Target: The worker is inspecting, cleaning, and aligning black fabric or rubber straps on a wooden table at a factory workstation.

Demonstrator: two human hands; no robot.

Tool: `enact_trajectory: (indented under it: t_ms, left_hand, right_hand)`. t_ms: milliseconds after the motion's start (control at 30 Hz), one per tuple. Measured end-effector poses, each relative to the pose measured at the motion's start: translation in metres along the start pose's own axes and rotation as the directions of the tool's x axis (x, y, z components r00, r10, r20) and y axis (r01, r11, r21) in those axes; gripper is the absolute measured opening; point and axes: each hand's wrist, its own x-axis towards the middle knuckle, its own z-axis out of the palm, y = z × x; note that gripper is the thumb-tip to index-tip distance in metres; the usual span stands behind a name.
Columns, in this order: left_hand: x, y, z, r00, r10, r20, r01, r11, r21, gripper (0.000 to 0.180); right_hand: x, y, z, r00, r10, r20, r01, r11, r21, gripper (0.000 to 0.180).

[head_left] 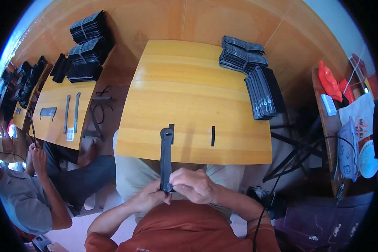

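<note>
The dark strap point(166, 153) is at lower centre of the frame, overlapping the desk point(180, 92). The left hand point(149, 197) pinches its lower end; the right hand point(195, 185) curls there, its grip unclear. Upper right, the banded stack point(242, 54) looks finished; this strap seems unfinished. Fingers hide its end.

"What is worn at the bottom of the frame?"
"A rust-red shirt point(182, 222) is seen, short-sleeved, marked with small pale print point(142, 250)."
"And the legs?"
"Covered by pale trousers point(134, 170), lower centre."
</note>
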Motion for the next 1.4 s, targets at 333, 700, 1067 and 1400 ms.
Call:
enact_trajectory:
  t_ms: [333,700,1067,1400]
  left_hand:
    - [-0.048,0.003,-0.023,0.991,-0.044,-0.129,0.033,0.996,-0.088,0.012]
    - [-0.079,-0.048,-0.02,0.964,-0.061,-0.258,-0.038,0.932,-0.361,0.023]
    - [-0.052,-0.046,-0.012,0.943,0.17,-0.287,-0.277,0.877,-0.392,0.042]
    - [-0.034,-0.03,-0.007,0.94,0.137,-0.313,-0.266,0.868,-0.419,0.031]
  right_hand:
    - [0.079,0.027,-0.143,0.607,-0.105,-0.787,-0.182,0.946,-0.267,0.016]
    - [0.146,0.071,-0.167,0.622,-0.465,-0.63,-0.261,0.636,-0.726,0.012]
    - [0.124,0.122,-0.122,0.775,-0.422,-0.47,-0.137,0.614,-0.777,0.007]
    - [0.093,0.127,-0.12,0.938,-0.332,-0.098,0.049,0.408,-0.912,0.015]
